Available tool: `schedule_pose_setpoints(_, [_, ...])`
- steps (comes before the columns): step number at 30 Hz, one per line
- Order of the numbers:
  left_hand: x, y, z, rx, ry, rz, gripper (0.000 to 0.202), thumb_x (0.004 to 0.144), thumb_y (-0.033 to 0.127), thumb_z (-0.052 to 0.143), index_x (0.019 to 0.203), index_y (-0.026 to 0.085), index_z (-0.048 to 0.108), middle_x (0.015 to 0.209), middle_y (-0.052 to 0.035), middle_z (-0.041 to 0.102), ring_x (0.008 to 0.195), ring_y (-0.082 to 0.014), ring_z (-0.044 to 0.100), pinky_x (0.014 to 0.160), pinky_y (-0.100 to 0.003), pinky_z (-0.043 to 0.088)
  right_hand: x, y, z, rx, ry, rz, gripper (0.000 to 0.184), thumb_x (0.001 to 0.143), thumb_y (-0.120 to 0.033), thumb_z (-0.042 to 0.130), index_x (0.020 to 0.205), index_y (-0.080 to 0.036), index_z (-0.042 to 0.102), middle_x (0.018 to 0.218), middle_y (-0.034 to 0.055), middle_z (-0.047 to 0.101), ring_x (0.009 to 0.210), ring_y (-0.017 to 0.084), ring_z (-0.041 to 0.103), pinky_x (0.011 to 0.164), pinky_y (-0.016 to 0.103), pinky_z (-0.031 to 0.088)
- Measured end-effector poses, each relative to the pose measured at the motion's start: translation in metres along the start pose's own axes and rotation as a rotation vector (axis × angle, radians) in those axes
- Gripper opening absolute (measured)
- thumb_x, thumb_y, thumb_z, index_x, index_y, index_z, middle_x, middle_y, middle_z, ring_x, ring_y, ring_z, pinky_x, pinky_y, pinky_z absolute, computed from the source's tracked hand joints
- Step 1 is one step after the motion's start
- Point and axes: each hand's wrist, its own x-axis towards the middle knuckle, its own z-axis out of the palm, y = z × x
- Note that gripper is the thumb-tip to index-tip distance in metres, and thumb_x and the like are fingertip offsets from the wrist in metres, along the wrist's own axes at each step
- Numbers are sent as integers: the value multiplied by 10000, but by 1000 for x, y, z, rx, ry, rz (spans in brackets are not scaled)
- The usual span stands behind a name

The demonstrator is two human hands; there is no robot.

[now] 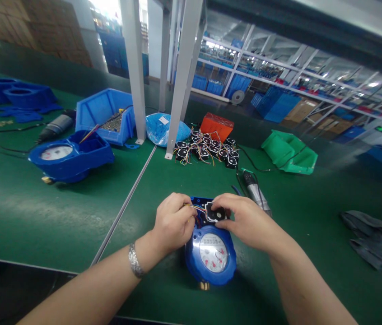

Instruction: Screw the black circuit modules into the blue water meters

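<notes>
Right hand (245, 221) pinched a black module (215, 212) over the open top compartment of the blue water meter (211, 255) on the green bench (76, 216); left hand (174, 221) gripped its coloured wires (196, 208). Seating the module seemed the step in hand, which called for tucking the wires clear. Behind, a blue bin (104, 113) held small metal parts.

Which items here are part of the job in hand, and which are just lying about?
In hand:
blue water meter
black wired module, held by right hand
coloured wires, pinched by left hand

Lying about, untouched:
electric screwdriver
second water meter
green bin
grey cloth
</notes>
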Motion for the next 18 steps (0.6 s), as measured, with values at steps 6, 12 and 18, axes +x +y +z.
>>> schedule_pose_setpoints(6, [-1,0,0,-16,-17,21,185,749,72,427,628,132,553,709,-64,533,672,-155,479,595,-283,403,1,-4,3,-36,-18,-15,209,698,-165,619,899,-216,595,955,-25,553,907,107,492,837,243,390])
schedule_pose_setpoints(12, [0,-4,0,-33,-38,48,158,733,57,435,654,142,543,730,-59,541,683,-159,481,608,-297,395,0,11,11,80,210,79,138,756,-210,556,878,-212,621,952,-28,561,867,61,512,816,182,408])
schedule_pose_setpoints(18, [1,-2,-3,-132,-42,64,105,694,69,430,693,154,492,766,-63,540,715,-174,488,635,-336,400,31,89,23,-54,436,499,377,807,-216,470,1163,-94,479,1102,101,505,976,132,502,896,247,396])
